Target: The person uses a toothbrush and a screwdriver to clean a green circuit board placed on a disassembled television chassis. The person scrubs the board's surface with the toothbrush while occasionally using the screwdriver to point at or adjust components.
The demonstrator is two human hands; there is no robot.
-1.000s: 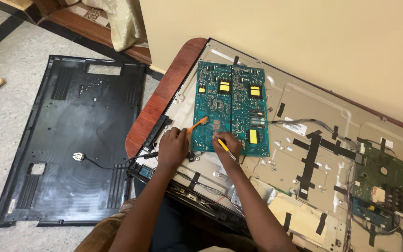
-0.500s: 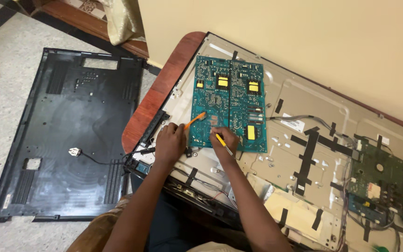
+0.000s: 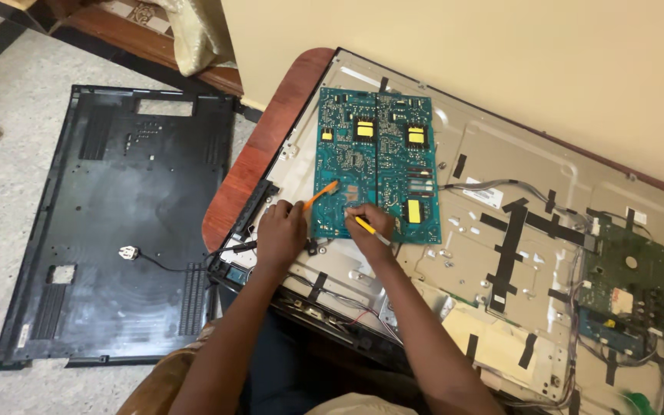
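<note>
Teal circuit board (image 3: 374,157) (yellow parts); left grip (image 3: 280,230) holds orange tool (image 3: 320,194), right grip (image 3: 370,223) yellow tool (image 3: 366,227).

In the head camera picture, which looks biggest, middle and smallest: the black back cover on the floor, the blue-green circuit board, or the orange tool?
1. black back cover
2. blue-green circuit board
3. orange tool, held by the left hand

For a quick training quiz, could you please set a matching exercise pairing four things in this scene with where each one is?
Things:
1. teal circuit board
2. black back cover
3. orange tool
4. yellow tool

Places:
A. flat on the floor
B. in the right hand
C. on the opened screen's metal back
D. in the left hand

Pairs: 1-C, 2-A, 3-D, 4-B
</note>
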